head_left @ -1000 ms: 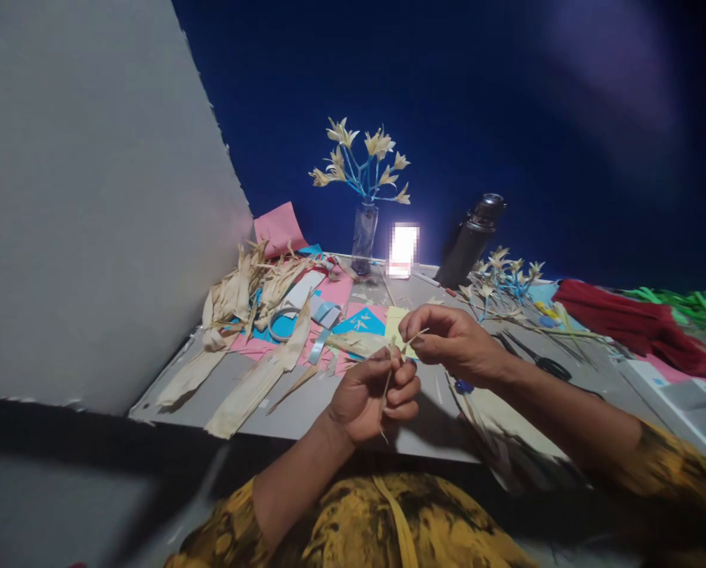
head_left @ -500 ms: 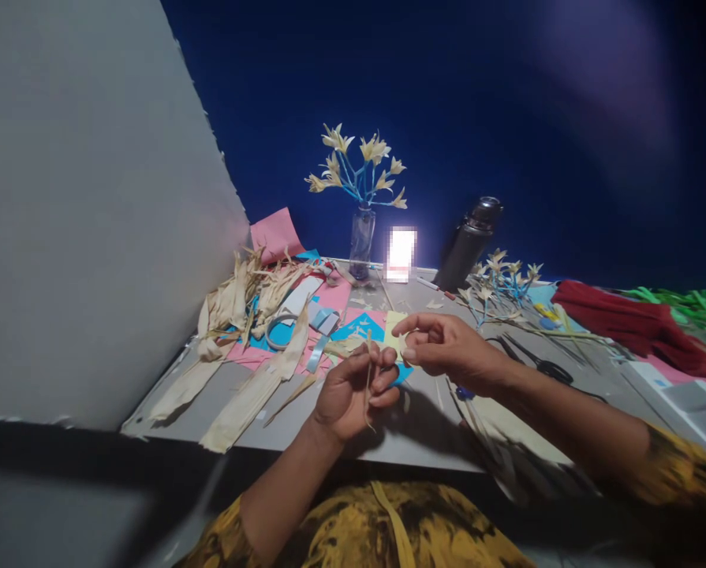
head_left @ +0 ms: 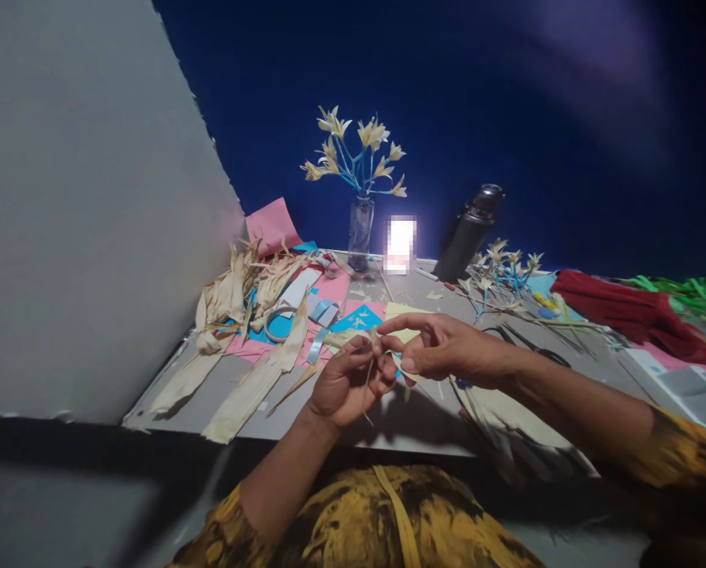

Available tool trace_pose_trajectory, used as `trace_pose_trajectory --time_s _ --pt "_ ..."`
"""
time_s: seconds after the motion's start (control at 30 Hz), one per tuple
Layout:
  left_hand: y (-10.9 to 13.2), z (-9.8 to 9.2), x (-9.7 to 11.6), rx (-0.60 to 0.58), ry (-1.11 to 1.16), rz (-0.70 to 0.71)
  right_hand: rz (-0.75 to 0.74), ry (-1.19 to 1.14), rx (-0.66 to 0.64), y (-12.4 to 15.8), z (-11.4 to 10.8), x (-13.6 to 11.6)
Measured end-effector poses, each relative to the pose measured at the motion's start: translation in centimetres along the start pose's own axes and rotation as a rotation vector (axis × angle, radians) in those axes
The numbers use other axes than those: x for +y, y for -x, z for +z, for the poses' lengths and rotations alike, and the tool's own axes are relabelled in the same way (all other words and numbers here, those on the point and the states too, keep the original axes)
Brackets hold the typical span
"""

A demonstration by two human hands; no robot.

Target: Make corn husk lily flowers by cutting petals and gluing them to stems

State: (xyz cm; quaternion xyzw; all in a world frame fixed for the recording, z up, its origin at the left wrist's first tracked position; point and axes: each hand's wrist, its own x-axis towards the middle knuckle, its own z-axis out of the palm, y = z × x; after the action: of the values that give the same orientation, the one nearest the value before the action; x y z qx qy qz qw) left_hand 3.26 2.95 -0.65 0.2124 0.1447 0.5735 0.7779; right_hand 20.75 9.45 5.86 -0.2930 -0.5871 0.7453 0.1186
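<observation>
Over the table's front part, my left hand (head_left: 344, 383) is closed on a thin pale strip (head_left: 369, 386) that hangs down between its fingers. My right hand (head_left: 447, 347) reaches in from the right, its index finger at the tip of the strip. A small pale petal-like piece (head_left: 409, 371) is pinched between its thumb and fingers. Behind the hands lie blue paper (head_left: 356, 317) with small scraps on it and yellow paper (head_left: 405, 313). Long dried husks (head_left: 258, 398) lie to the left of my left hand.
A glass vase (head_left: 360, 233) with pale flowers stands at the back, beside a blurred bright object (head_left: 400, 244). A dark flask (head_left: 471, 233) leans near the wall. More flowers (head_left: 500, 272), scissors (head_left: 542, 355) and red cloth (head_left: 630, 312) lie right. A roll of tape (head_left: 280, 324) lies left.
My right hand has moved slightly left to touch my left fingers and the strip, and a pale piece now shows in its pinch. The view has shifted a little.
</observation>
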Motion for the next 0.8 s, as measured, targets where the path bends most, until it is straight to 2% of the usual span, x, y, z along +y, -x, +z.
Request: trace_pose_trajectory --time_s 0.13,0.3,0.4,0.53,0.63,0.8 --pt "0.0 -0.1 0.0 -0.011 0.076 -0.049 0.003 0.037 -0.034 0.0 -0.1 -0.2" --pt "-0.2 0.2 0.2 0.153 0.341 -0.132 -0.150 0.193 0.147 0.3 -0.2 0.0" --pt "-0.3 0.7 0.3 0.252 0.407 -0.165 -0.247 0.321 0.222 0.4 -0.3 0.2" --pt "-0.4 0.9 0.3 0.340 0.386 -0.143 -0.289 0.466 0.303 0.3 -0.2 0.3" --pt "-0.4 0.7 0.1 0.347 0.322 -0.128 -0.268 0.356 0.307 0.1 0.0 0.3" --pt "0.1 0.4 -0.6 0.268 0.159 -0.044 -0.204 0.205 0.346 -0.3 0.8 0.2"
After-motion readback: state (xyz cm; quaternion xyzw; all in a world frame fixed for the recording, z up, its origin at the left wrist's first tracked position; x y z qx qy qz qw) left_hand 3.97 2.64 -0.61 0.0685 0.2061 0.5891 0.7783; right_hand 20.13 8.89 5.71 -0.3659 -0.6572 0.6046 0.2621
